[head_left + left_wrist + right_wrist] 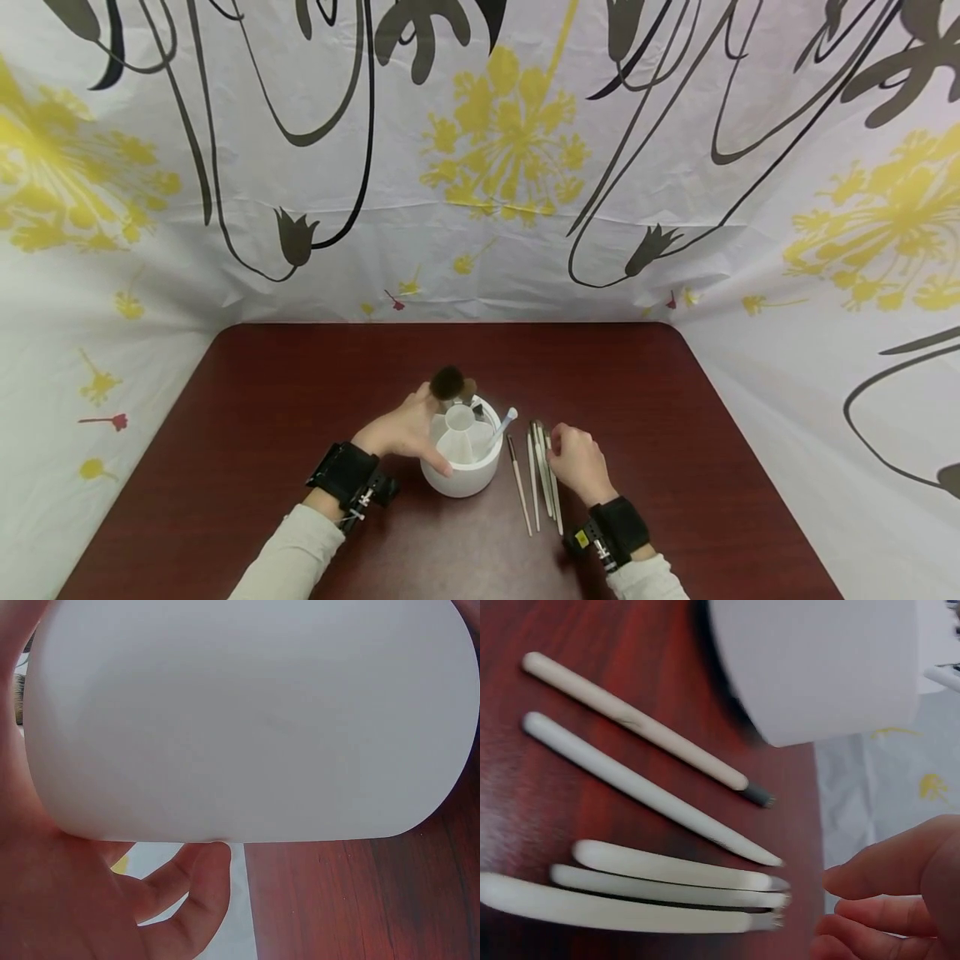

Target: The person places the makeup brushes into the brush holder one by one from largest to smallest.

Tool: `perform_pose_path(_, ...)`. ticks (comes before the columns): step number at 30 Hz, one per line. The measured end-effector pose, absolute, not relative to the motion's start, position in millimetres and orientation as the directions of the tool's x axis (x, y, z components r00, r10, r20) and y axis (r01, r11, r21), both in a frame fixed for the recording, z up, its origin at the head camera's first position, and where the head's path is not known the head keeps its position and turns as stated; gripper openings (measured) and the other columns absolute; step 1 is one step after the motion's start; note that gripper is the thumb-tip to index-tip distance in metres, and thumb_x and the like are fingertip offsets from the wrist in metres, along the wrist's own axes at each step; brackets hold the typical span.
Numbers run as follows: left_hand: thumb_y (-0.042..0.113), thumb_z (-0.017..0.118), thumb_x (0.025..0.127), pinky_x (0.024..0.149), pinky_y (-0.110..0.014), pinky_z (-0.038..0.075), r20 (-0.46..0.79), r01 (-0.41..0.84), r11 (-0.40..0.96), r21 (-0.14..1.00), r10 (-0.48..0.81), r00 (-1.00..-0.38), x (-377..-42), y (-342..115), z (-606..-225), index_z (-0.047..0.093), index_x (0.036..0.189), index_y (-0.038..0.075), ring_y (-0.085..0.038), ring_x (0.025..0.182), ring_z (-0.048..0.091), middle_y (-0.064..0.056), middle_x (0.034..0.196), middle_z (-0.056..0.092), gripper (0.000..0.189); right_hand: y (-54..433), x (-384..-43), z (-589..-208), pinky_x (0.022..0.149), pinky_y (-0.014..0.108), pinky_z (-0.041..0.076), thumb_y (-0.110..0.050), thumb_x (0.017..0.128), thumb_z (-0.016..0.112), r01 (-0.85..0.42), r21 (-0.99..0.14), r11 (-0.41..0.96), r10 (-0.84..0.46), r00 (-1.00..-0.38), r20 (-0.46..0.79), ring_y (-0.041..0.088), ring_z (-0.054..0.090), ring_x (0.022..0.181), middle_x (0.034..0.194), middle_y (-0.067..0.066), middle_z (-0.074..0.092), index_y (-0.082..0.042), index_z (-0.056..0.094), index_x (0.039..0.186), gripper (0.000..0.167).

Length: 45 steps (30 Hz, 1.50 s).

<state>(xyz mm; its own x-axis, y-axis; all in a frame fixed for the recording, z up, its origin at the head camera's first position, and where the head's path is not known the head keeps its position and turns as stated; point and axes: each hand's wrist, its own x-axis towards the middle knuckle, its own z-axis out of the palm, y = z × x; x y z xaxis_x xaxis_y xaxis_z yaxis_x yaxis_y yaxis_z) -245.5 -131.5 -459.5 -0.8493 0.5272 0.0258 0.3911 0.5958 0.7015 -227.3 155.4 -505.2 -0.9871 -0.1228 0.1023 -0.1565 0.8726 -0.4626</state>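
Brushes point(543, 475) lie on the dark red table point(337, 358), five of them, just to the left of the right hand point(579, 462). They are long and thin, and they point away from the person, with their handle ends close to the person and their brush ends far off. Three lie bunched up next to the right hand. A white one and a tan one point(634, 720) lie a bit apart, nearer to the white cup point(461, 482).

The right hand is much nearer to the brushes than the left hand point(405, 429) is. Its fingers are loosely bent by the brush ends and hold nothing. The right wrist view shows a gap there, but it is a bit blurry, so I can't be fully sure that no finger touches.

The left hand grips the cup, with its thumb on the near side and its fingers around the far side. The cup sits between the left hand and the brushes. In it stand a big dark brush point(447, 382) and a pale stick point(504, 423) that leans toward the right hand.
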Motion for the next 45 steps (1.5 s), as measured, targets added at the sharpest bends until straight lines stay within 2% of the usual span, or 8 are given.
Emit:
perform_pose_path(4,0.039,0.088,0.04,0.092,-0.048,0.034,0.022,0.386,0.598,0.703,0.524,-0.852,-246,-131,-459,0.037,0.132,0.019,-0.029,0.11,0.043,-0.015,0.125,0.036,0.107,151,-227,-514,0.044,0.026,0.035,-0.005,0.075,0.066,-0.168,-0.458,0.873,-0.141,-0.986,0.094,0.01,0.046,0.051,0.065,0.002,0.055,-0.002,0.062,0.083,0.01)
perform_pose_path(6,0.039,0.088,0.04,0.092,-0.048,0.034,0.025,0.385,0.593,0.707,0.523,-0.852,-246,-131,-459,0.038,0.132,0.019,-0.029,0.111,0.042,-0.014,0.125,0.036,0.107,149,-227,-519,0.042,0.025,0.033,-0.004,0.075,0.066,-0.179,-0.449,0.876,-0.146,-0.983,0.109,0.01,0.042,0.049,0.061,0.001,0.052,-0.003,0.059,0.076,0.006)
perform_pose_path(11,0.039,0.088,0.039,0.093,-0.048,0.033,0.016,0.375,0.593,0.713,0.521,-0.853,-246,-131,-458,0.037,0.131,0.02,-0.029,0.112,0.04,-0.014,0.126,0.035,0.107,146,-227,-530,0.042,0.025,0.025,0.003,0.072,0.061,-0.18,-0.436,0.882,-0.135,-0.982,0.131,0.01,0.032,0.048,0.056,-0.003,0.035,-0.008,0.045,0.063,0.022)
perform_pose_path(16,0.041,0.088,0.039,0.092,-0.05,0.033,-0.008,0.364,0.619,0.696,0.513,-0.858,-245,-131,-458,0.036,0.13,0.019,-0.03,0.113,0.038,-0.014,0.125,0.036,0.107,144,-225,-535,0.043,0.025,0.027,0.005,0.071,0.059,-0.178,-0.436,0.882,-0.137,-0.983,0.125,0.012,0.035,0.049,0.057,-0.002,0.038,-0.009,0.045,0.064,0.021)
perform_pose_path(22,0.041,0.088,0.042,0.092,-0.05,0.033,0.007,0.39,0.603,0.696,0.537,-0.843,-245,-132,-458,0.036,0.132,0.021,-0.029,0.112,0.04,-0.014,0.126,0.035,0.105,140,-227,-534,0.042,0.025,0.023,0.004,0.07,0.06,-0.148,-0.449,0.881,-0.108,-0.988,0.113,0.011,0.029,0.049,0.057,-0.003,0.028,-0.011,0.036,0.06,0.029)
perform_pose_path(32,0.042,0.087,0.042,0.091,-0.05,0.033,0.026,0.412,0.591,0.694,0.55,-0.834,-246,-131,-458,0.036,0.131,0.018,-0.029,0.11,0.041,-0.015,0.123,0.036,0.106,138,-230,-534,0.044,0.028,0.029,0.0,0.064,0.066,-0.105,-0.445,0.889,-0.066,-0.992,0.104,0.014,0.037,0.05,0.057,0.0,0.039,-0.008,0.044,0.064,0.023)
perform_pose_path(41,0.042,0.087,0.042,0.091,-0.05,0.033,0.046,0.427,0.579,0.695,0.557,-0.829,-246,-132,-458,0.037,0.131,0.018,-0.029,0.109,0.042,-0.015,0.123,0.037,0.105,136,-237,-531,0.044,0.028,0.028,0.002,0.061,0.066,-0.084,-0.455,0.887,-0.071,-0.996,0.047,0.015,0.036,0.051,0.058,-0.001,0.036,-0.008,0.045,0.065,0.024)
perform_pose_path(45,0.042,0.087,0.043,0.091,-0.05,0.033,0.032,0.417,0.582,0.699,0.556,-0.83,-246,-132,-458,0.036,0.131,0.019,-0.028,0.11,0.042,-0.015,0.124,0.036,0.105,136,-238,-530,0.043,0.026,0.025,0.003,0.063,0.063,-0.05,-0.471,0.881,-0.057,-0.998,-0.001,0.013,0.032,0.049,0.056,-0.002,0.032,-0.012,0.038,0.059,0.029)
